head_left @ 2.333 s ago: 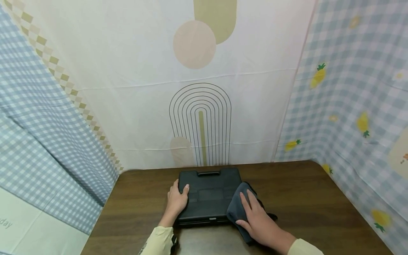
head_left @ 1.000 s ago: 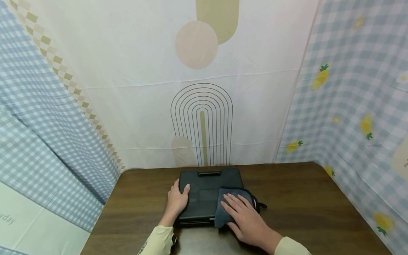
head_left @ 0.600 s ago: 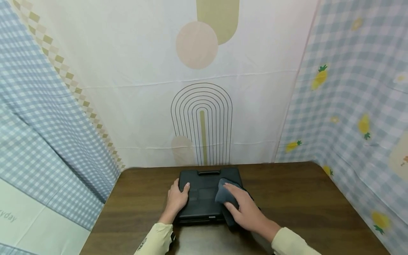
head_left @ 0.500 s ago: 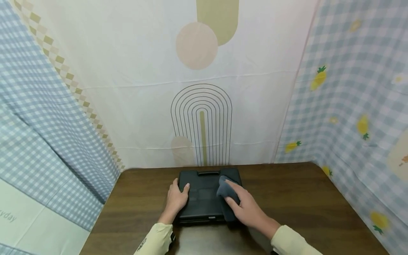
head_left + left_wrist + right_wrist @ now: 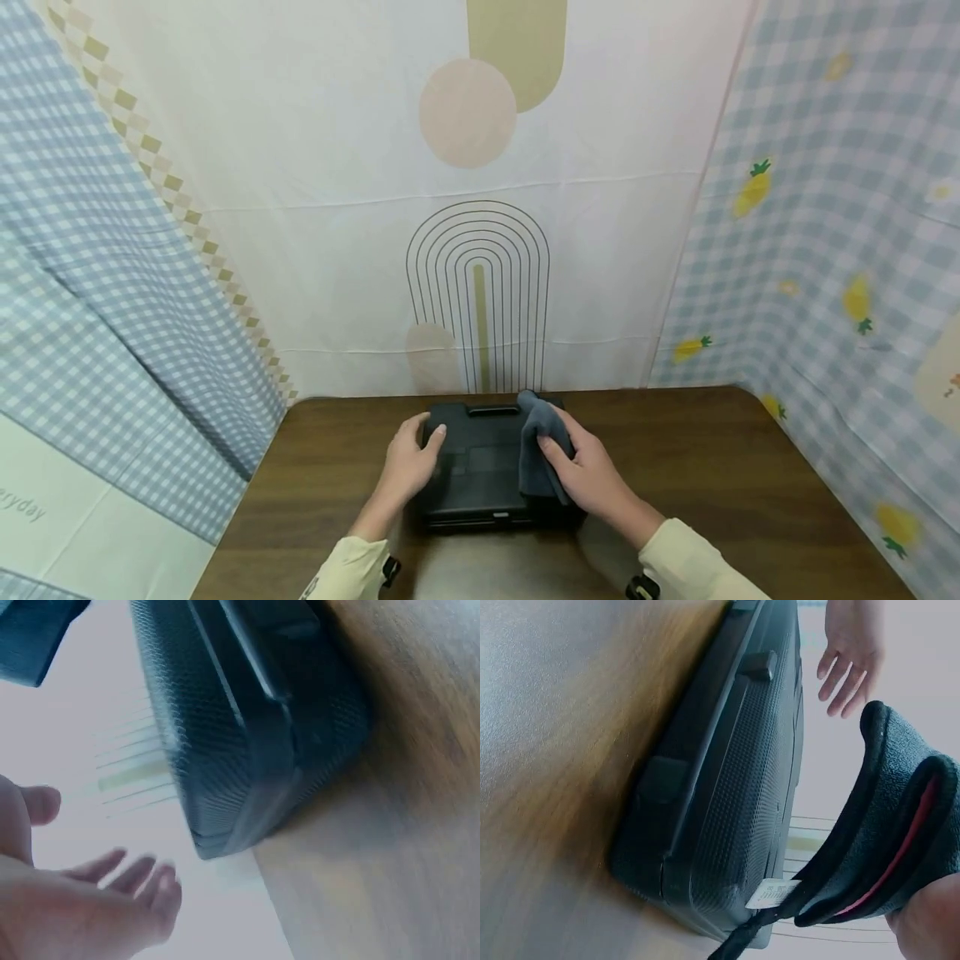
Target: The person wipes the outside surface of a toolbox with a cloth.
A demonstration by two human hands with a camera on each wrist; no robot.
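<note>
The tabletop (image 5: 712, 467) stretches beneath both hands and bears the case (image 5: 476, 483) between them. The left hand (image 5: 405, 464), fingers loosely extended, is apart from the case. The right hand (image 5: 596, 479) pinches the cloth (image 5: 537, 467) above the case; a pale label (image 5: 772, 893) edges the cloth.

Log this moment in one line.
right hand: holds blue-grey cloth over black carrying case; left hand: touching nothing; case: closed, on wooden table
</note>
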